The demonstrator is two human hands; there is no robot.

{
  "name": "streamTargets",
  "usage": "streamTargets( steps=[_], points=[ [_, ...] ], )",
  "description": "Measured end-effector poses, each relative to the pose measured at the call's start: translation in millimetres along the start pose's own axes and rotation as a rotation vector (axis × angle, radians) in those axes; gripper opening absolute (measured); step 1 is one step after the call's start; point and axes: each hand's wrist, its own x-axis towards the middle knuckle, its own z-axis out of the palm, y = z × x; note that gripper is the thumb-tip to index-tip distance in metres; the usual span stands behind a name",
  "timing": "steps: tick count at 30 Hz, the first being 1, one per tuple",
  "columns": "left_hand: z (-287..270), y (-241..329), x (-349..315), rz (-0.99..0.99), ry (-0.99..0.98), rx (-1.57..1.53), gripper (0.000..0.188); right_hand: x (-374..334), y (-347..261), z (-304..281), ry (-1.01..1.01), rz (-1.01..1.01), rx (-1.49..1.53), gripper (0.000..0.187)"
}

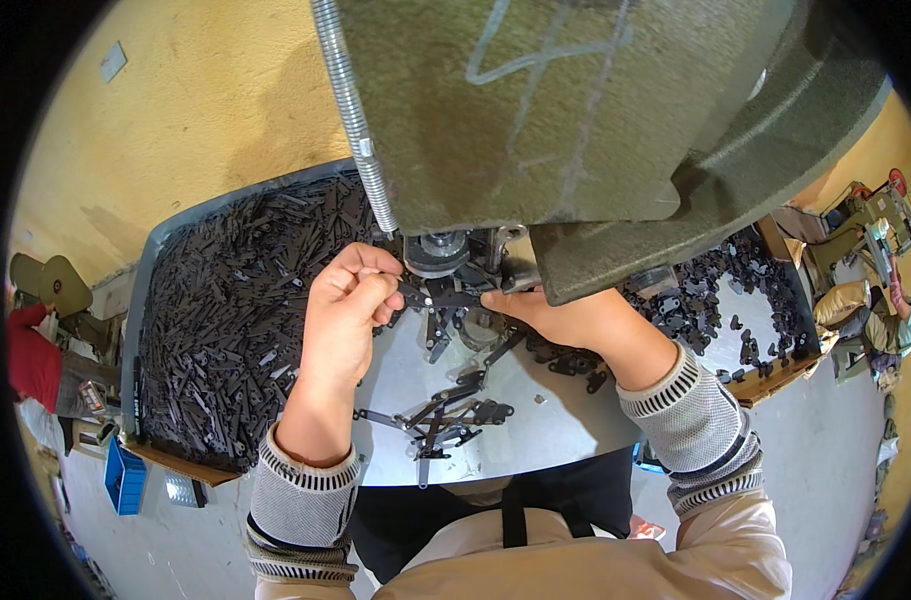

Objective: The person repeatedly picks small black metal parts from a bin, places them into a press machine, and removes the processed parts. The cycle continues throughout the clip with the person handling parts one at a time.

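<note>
Just below the press head, my left hand pinches the left end of a dark flat metal link between thumb and fingers. My right hand reaches in from the other side, its thumb on the right end of that link; its fingers are mostly hidden under the machine. More dark links hang joined below the held one. On the grey metal table, nearer to me, lies a loose cluster of joined dark links.
A large bin heaped with dark flat strips stands at left. At right, a tray holds small dark plates. The olive-green press body fills the space above my hands. Other people sit at far left and far right.
</note>
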Motion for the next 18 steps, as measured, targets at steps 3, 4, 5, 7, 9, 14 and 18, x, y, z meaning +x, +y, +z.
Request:
streamTargets(
  steps=[3, 4, 5, 7, 9, 14, 18],
  points=[
    [2, -1, -1, -0.046, -0.034, 0.048, 0.006, -1, 3, -2, -0.031, 0.024, 0.027, 0.028],
    [2, -2, -1, -0.060, -0.049, 0.058, 0.006, -2, 5, 0, 0.011, -0.003, 0.101, 0.025],
    [2, -3, -1, -0.079, -0.060, 0.067, 0.006, -4, 6, 1, 0.052, -0.030, 0.176, 0.022],
    [2, -4, 1, -0.074, -0.069, 0.065, 0.006, -15, 9, -6, -0.115, 0.506, 0.566, 0.015],
    [0, -5, 2, -0.075, -0.069, 0.086, 0.006, -24, 11, -10, -0.183, 0.823, 0.864, 0.009],
    [-4, -3, 2, -0.128, -0.074, 0.159, 0.006, -35, 9, -10, -0.054, 0.944, 1.050, 0.010],
    [-6, -3, 2, -0.169, -0.126, 0.280, 0.008, -35, 5, -9, -0.033, 0.832, 1.127, 0.012]
  ],
)
